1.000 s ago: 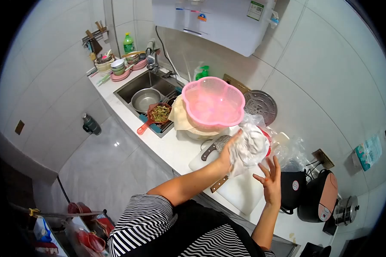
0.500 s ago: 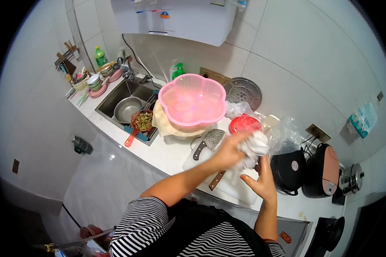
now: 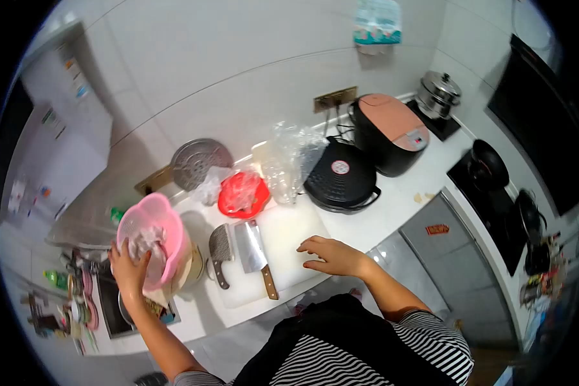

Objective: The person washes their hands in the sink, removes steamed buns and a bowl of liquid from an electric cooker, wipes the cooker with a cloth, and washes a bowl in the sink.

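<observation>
Pink basket (image 3: 178,239), red dish (image 3: 257,204), white cutting board (image 3: 293,231), black rice cooker (image 3: 381,149) with salmon-pink lid (image 3: 385,116), black-and-white striped sleeve (image 3: 436,338)

The white desk (image 3: 392,206) carried a cutting board (image 3: 293,235) near its front edge, a red dish (image 3: 260,198) and clear plastic bag (image 3: 294,156) behind it, and a round black appliance (image 3: 342,181) beside a pink-topped rice cooker (image 3: 387,132)

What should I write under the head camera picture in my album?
Left hand at the pink basket, right hand open by the cutting board, two cleavers between.
</observation>
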The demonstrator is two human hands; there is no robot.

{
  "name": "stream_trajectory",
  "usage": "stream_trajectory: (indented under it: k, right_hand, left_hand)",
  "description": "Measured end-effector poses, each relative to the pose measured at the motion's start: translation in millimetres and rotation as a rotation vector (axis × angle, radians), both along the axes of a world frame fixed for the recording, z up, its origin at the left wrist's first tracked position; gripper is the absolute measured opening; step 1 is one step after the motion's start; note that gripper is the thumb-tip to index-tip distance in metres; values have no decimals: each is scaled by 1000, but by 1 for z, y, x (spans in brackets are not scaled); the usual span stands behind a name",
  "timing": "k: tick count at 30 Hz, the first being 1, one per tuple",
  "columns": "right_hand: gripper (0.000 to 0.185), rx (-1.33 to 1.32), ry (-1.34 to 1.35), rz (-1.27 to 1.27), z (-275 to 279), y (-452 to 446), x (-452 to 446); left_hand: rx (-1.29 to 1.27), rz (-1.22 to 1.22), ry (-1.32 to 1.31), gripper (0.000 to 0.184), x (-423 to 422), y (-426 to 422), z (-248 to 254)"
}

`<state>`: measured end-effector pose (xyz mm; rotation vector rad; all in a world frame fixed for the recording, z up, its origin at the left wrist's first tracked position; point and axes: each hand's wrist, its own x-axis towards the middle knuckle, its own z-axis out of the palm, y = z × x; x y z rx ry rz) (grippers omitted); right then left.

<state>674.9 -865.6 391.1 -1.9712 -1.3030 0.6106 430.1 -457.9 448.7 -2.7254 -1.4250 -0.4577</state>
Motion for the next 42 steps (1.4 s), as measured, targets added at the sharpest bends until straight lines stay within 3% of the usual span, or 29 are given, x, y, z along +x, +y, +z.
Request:
stream_trajectory:
  k: [3,7,8,11,13,15,18,21,27,32,42]
  right_hand:
    - [38,-84,24,-126,-9,-28,17]
    - [35,-95,109,-300,-14,-61,32]
    - [34,-99,-129,-343,-24,-69,35]
    - [34,-136,-308,-408,-35,-104,52]
    - [35,-116,-152,-428,-30,-131,70]
    - [35,-101,-252,-579,-26,-156,94]
    - [30,-26,-444,-736,-24,-188,142]
    - [28,74,-584,-833,-22,-216,199]
    - [33,253,-725,-813,-45,-247,315]
    - [46,90,-655,-754,-58,-245,375]
    - [42,137,-705,-678,-68,-241,422]
  left_hand:
    - [312,-106,-103,57,10,-13,6]
    - [301,-364,-377,49,58,-79,27]
    - [150,-466,-416,49,71,-96,26]
    - [-78,-678,-395,50,113,-154,15]
    - [-271,-790,-279,53,138,-185,-6]
    - [-383,-988,-70,55,162,-208,-33]
    - [-507,-1084,69,57,197,-254,-62]
    - [-706,-1126,102,55,229,-294,-90]
    - [-732,-1103,182,53,304,-380,-108]
    - [-726,-1055,202,53,354,-438,-100]
    - [-722,-856,293,54,344,-457,-103]
